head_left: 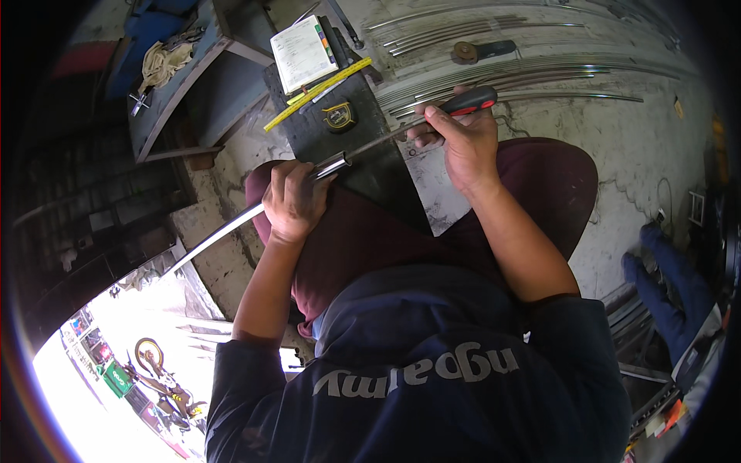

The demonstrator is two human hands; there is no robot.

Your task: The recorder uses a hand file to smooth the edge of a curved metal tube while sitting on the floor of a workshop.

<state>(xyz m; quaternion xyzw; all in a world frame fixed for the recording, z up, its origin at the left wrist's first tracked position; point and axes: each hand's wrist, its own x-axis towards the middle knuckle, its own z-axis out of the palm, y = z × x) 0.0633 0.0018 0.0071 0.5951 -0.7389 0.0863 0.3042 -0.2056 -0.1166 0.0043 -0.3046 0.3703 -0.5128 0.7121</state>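
My left hand is closed around a shiny metal tube, near its open upper end. The tube slants down to the left, past my knee. My right hand grips a slim file by its black and red handle, with the thumb along the near side. The file's thin dark blade points down-left, and its tip is at the tube's open mouth; how far it reaches inside is hidden. Both hands are above my lap, over a dark narrow board.
On the board lie an open notebook, a yellow folding ruler and a tape measure. Several metal rods and a grinder-like tool are on the floor beyond. A metal frame stands left; a motorcycle is outside.
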